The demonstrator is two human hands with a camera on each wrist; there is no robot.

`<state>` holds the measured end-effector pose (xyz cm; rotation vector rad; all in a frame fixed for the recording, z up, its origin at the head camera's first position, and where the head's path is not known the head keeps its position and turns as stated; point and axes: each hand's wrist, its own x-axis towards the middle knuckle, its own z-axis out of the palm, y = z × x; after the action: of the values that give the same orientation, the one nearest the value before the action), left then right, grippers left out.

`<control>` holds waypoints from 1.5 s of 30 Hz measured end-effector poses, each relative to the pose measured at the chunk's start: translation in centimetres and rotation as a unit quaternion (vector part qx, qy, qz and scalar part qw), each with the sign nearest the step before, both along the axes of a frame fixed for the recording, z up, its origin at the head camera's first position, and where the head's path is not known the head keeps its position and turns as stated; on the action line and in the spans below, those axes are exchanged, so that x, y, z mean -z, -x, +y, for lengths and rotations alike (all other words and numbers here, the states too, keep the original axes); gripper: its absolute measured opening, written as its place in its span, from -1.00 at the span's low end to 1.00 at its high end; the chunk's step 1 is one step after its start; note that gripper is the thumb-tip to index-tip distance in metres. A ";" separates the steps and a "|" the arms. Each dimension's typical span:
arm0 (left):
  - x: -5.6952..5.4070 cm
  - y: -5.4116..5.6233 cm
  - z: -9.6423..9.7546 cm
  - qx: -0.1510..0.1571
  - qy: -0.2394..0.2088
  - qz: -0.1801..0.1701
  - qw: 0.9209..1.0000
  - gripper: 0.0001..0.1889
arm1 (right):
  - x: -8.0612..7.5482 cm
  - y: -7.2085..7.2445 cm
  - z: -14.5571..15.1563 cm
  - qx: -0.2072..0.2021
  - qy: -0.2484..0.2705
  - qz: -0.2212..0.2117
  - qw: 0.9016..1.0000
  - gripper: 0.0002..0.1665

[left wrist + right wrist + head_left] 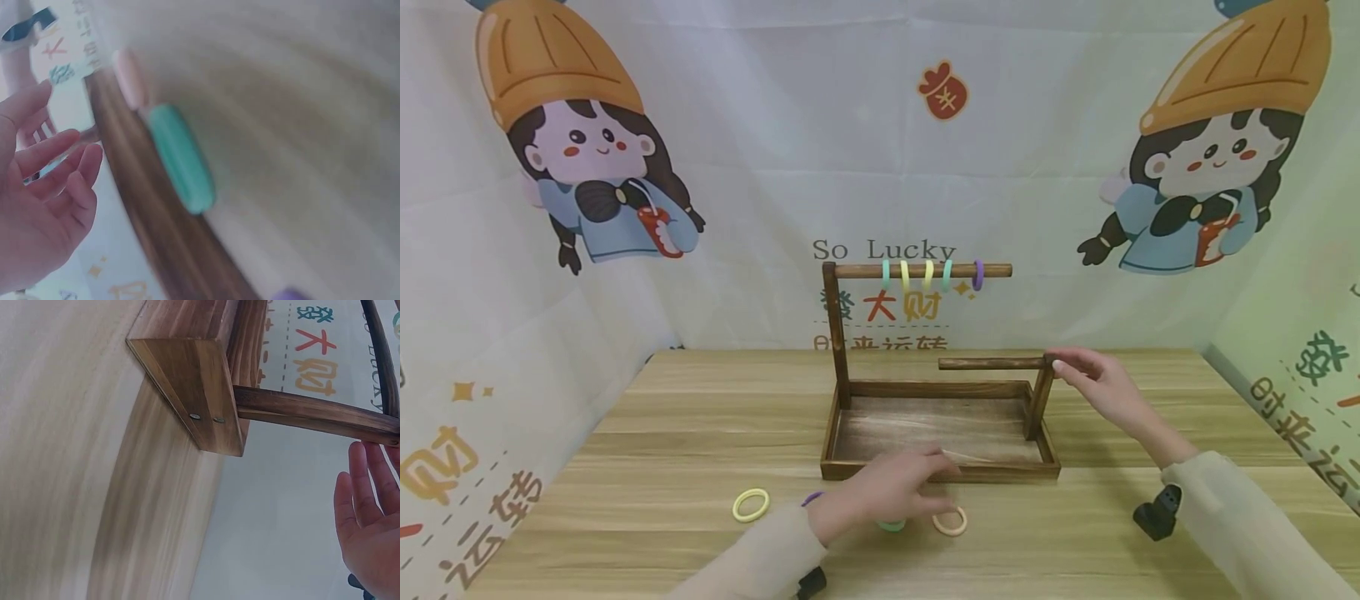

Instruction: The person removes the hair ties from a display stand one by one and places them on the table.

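Observation:
A dark wooden rack (pixel 940 477) stands on the table, a shallow tray with a tall post and a short post, each bearing a horizontal bar. On the upper bar (pixel 1000 271) hang several green, yellow and purple rings. My right hand (pixel 1101 385) touches the top of the short post (pixel 312 412), its fingers extended against it. In front of the tray, my left hand (pixel 887 492) hovers over loose rings, fingers loosely bent and holding nothing. Below it lie a green ring (pixel 181 159), a peach ring (pixel 950 522) and a partly hidden purple ring (pixel 812 497).
A yellow ring (pixel 751 505) lies on the wooden table (pixel 647 450), left of my left hand. The lower bar (pixel 988 363) carries no rings. A printed cloth backdrop (pixel 760 167) stands behind and beside the table.

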<state>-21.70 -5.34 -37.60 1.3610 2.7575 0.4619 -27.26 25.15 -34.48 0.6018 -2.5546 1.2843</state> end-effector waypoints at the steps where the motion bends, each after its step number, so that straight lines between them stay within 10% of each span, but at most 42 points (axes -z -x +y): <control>1: -0.3 0.1 -0.3 -0.003 -0.013 0.005 1.000 -0.58 | -0.1 0.0 0.0 0.000 -0.002 -0.004 1.000 -0.55; 15: -0.6 0.9 -6.9 -0.085 -0.121 0.136 0.980 -0.53 | -3.8 1.1 -0.2 -0.014 -0.007 -0.012 1.000 -0.51; 29: 1.4 0.3 -11.5 -0.157 -0.065 0.134 0.976 -0.40 | -9.0 3.5 -1.7 -0.021 -0.015 0.002 1.000 -0.42; 45: 1.6 0.1 -11.6 -0.201 -0.047 0.091 0.974 -0.43 | -10.4 5.5 -5.2 -0.055 -0.009 -0.036 0.998 -0.35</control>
<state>-21.80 -16.99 -39.23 0.8902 3.2134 0.5095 -32.76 19.95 -24.10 0.7212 -2.6264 1.3433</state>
